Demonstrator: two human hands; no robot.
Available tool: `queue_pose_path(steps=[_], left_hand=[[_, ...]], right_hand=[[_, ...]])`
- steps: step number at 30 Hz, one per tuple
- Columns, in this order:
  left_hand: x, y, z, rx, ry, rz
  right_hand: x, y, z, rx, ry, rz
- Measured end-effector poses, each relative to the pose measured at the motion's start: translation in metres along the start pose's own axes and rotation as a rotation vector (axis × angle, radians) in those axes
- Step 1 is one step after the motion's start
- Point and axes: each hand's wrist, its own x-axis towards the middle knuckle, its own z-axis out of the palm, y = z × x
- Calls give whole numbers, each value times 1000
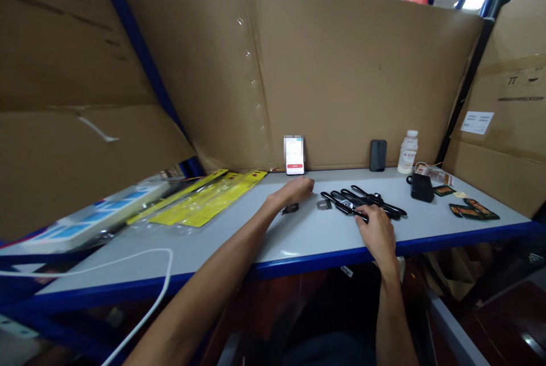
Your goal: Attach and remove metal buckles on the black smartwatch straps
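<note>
My left hand (pixel 297 188) is over the middle of the grey tabletop, just in front of a lit phone (pixel 294 156) propped upright. Its fingers are curled together, and whatever they may hold is hidden. Two small flat dark pieces lie close by: one piece (pixel 292 208) below that hand, another piece (pixel 324 205) to its right. My right hand (pixel 377 232) is closed over the near end of a black long-handled tool (pixel 341 204). More slim black tools (pixel 390 208) of the same sort lie side by side in a pile, partly covered by the fingers.
Yellow-backed clear packages (pixel 213 198) lie on the left beside a white and blue box (pixel 106 212). A white cable (pixel 168 266) crosses the front left edge. At the right stand a dark phone-shaped object (pixel 377 156), bottle (pixel 408 153), black case (pixel 421 187) and dark packets (pixel 473 210). Cardboard (pixel 341 70) walls the back.
</note>
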Motion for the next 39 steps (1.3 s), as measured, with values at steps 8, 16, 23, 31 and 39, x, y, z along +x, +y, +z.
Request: queue_pose_path(steps=[8,16,23,31,39], left_hand=[[-3,46,-6,-355,94,222],[-12,90,8,-320,152,423],[-17,94,8,-101,156,494],[-17,102,9,40,153,550],[-11,106,14,-97,176,428]], right_hand=[[0,-1,-2,25,-2,5],[0,-3,-2,23,3,-1],[-1,-4,-4,22,2,1],[0,-1,-1,20,7,-8],[-1,-1,-3,-19,-10,-30]])
